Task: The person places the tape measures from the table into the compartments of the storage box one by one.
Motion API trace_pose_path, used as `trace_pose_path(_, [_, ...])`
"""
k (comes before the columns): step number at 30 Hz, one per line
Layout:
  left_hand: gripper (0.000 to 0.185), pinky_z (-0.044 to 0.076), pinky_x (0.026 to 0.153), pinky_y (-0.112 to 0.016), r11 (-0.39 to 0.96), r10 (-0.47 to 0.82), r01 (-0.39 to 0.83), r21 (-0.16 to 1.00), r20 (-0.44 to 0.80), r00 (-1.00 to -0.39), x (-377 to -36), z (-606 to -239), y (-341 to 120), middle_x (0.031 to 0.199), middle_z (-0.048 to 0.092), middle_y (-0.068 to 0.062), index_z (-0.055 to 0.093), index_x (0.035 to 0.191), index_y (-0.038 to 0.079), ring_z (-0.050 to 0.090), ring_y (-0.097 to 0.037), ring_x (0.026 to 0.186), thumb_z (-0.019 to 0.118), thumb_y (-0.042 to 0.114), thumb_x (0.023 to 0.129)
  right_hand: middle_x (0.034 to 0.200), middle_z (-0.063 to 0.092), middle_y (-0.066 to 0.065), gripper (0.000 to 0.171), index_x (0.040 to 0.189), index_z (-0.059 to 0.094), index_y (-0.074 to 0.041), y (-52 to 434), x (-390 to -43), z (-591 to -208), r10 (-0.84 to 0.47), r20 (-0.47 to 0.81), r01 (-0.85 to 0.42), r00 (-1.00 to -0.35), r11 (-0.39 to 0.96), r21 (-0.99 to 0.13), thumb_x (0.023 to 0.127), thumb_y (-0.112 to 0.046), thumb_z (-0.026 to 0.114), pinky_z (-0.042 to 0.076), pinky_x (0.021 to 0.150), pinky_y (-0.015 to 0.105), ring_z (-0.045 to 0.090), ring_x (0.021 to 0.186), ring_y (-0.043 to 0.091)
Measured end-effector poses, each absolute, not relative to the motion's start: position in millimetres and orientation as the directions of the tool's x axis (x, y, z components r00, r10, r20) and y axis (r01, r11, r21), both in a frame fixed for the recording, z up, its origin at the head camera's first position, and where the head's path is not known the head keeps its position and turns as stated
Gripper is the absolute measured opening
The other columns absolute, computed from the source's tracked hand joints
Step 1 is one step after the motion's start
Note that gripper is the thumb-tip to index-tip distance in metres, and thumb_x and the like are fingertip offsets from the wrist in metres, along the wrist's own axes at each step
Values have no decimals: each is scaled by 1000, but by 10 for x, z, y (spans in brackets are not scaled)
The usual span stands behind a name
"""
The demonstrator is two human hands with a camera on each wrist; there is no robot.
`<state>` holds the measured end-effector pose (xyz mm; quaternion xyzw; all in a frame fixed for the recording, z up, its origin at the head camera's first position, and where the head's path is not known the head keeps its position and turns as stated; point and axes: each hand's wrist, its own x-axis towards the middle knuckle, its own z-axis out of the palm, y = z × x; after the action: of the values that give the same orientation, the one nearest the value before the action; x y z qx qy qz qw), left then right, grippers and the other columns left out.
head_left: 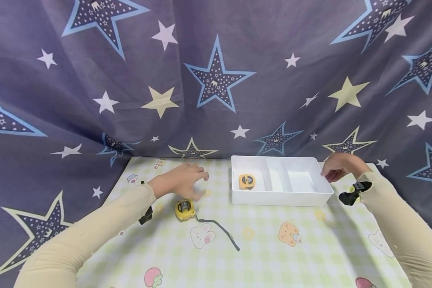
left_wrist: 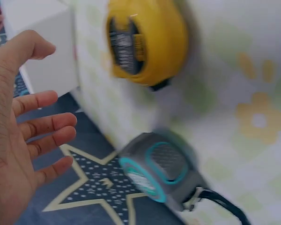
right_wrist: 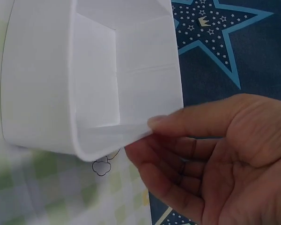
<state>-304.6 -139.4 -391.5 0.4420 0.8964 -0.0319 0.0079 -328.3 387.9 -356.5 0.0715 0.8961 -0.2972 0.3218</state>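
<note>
A white divided box (head_left: 281,199) stands at the back right of the table. My right hand (head_left: 342,165) pinches its right end wall, thumb over the rim in the right wrist view. Inside the left compartment lies an orange tape measure (head_left: 246,182). To the left of the box, my left hand (head_left: 181,182) hovers with fingers apart and nothing in them. Just below it on the cloth is a yellow tape measure (head_left: 184,210). A grey and teal tape measure (left_wrist: 168,164) with a dark strap appears near the left hand in the left wrist view; the hand and arm hide it in the head view.
A dark wrist strap (head_left: 219,232) trails across the checked tablecloth (head_left: 259,256) from the yellow tape measure. Behind the table hangs a dark blue star-patterned curtain (head_left: 259,112), close to the back of the box.
</note>
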Motion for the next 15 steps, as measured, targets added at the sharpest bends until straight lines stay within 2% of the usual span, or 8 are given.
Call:
trace_pose_path(6, [54, 50, 84, -46, 600, 794, 799, -36, -96, -600, -2986, -4058, -1501, 110, 69, -4, 63, 122, 17, 60, -19, 94, 73, 50, 80, 75, 67, 3, 5, 88, 65, -1, 3901, -3253, -3568, -91, -622, 308, -777, 807, -503, 89, -5, 66, 58, 71, 27, 66, 68, 12])
trace_pose_path(15, [64, 46, 77, -37, 612, 781, 790, -37, -130, -611, -2868, -4226, -1589, 93, 60, 8, 60, 116, 19, 52, -12, 83, 76, 62, 71, 76, 67, 4, 5, 88, 65, 1, 3880, -3261, -3549, -85, -632, 307, -771, 819, -484, 89, -4, 66, 58, 71, 28, 66, 69, 12])
